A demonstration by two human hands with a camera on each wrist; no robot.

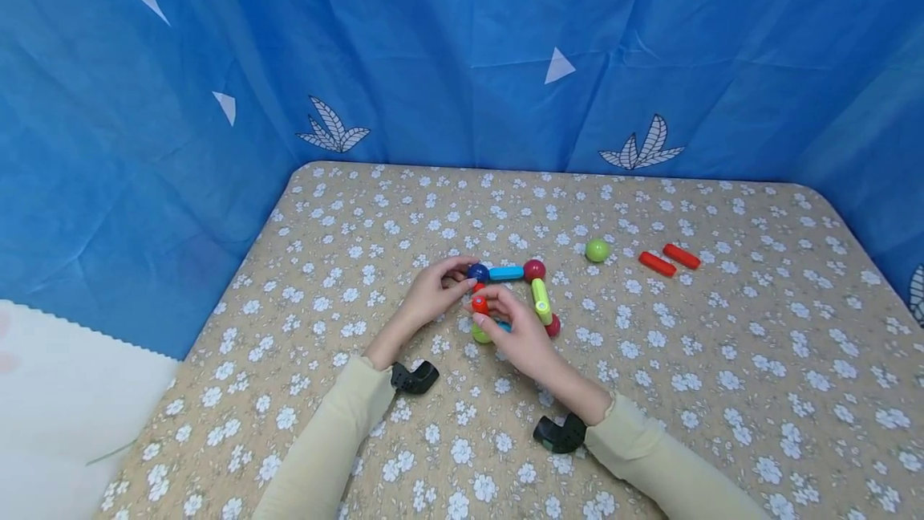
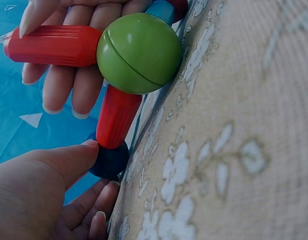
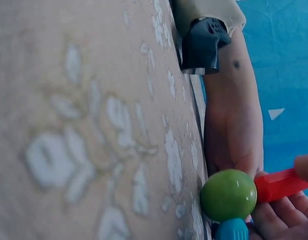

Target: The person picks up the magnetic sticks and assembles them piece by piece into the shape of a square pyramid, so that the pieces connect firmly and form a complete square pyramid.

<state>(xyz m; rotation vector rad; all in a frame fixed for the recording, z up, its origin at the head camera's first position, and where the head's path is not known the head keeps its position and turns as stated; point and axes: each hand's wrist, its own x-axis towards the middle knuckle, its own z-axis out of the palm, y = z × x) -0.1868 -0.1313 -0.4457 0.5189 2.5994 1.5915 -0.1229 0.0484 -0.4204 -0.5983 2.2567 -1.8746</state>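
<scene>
Several magnetic sticks and balls form a four-cornered frame on the cloth. At its far left corner is a dark blue ball point(image 1: 478, 272), pinched between the thumb and fingers of my left hand point(image 1: 433, 292). My right hand point(image 1: 521, 337) grips a red stick point(image 2: 54, 46), which stands upright on the green ball point(image 2: 139, 52) at the near left corner. Another red stick point(image 2: 118, 117) joins the green and blue balls. A light blue stick point(image 1: 506, 273) runs to a crimson ball point(image 1: 534, 270). Yellow-green stick point(image 1: 540, 292) pieces and a second crimson ball point(image 1: 553, 326) make the right side. My right hand partly hides the near light blue stick point(image 3: 232, 230).
To the right of the frame lie a loose green ball point(image 1: 597, 250) and two red sticks point(image 1: 658, 264) side by side. A flowered cloth point(image 1: 722, 327) covers the table. Blue curtains point(image 1: 462, 46) hang behind it and at both sides.
</scene>
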